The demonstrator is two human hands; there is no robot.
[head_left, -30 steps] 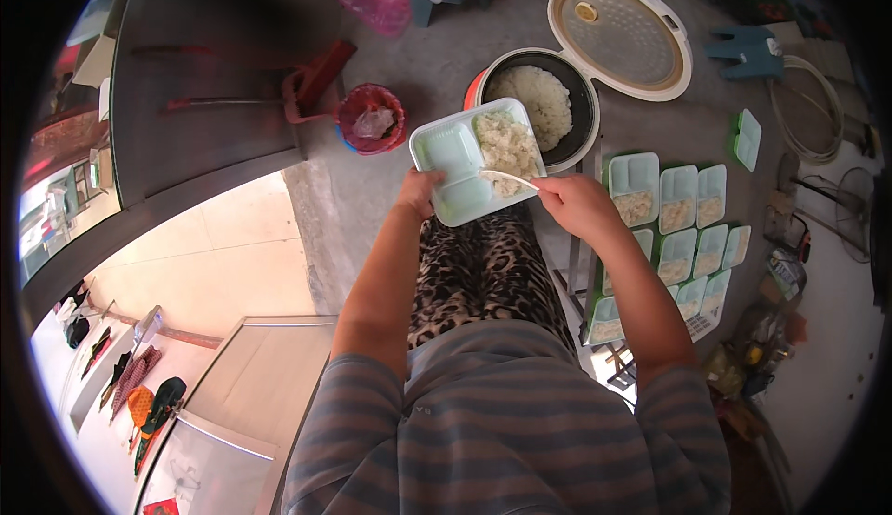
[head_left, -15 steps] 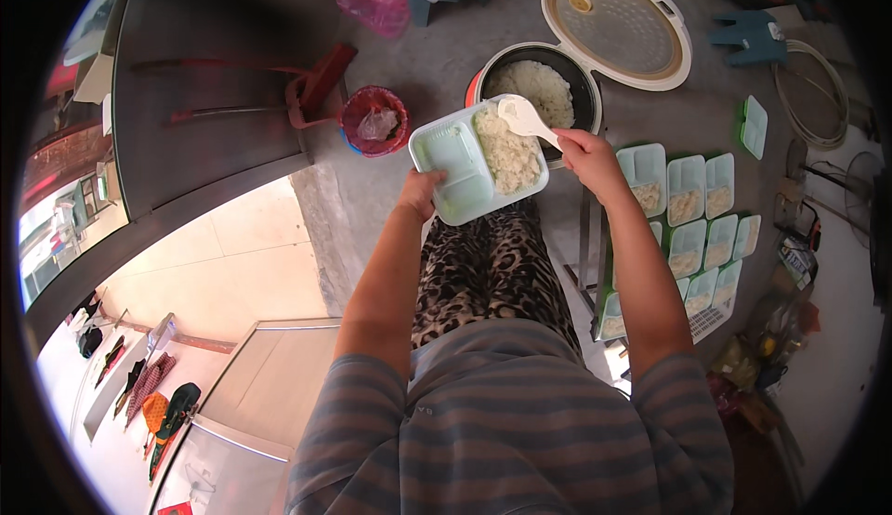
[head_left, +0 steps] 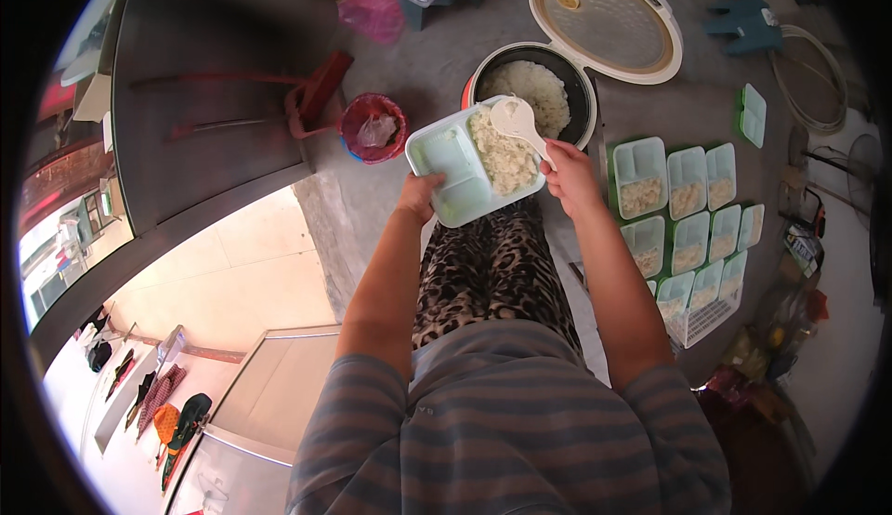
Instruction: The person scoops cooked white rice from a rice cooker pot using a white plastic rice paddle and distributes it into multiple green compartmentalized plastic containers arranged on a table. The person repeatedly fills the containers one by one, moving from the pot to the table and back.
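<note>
The left hand grips the near corner of the tray, held as before in front of the rice cooker. The right hand, closed on the spoon, has lowered its bowl onto the rice; its handle slants down-right, partly hidden.

A pale mint-green tray is holding white rice, with a white spoon lying over it. Just beyond the tray, a black-lined cooker is showing a cream lid. Right of the cooker, green trays are lying in rows. Left of the cooker, a red bucket is standing. Leopard-print trousers and a grey striped shirt are showing below the tray.
</note>
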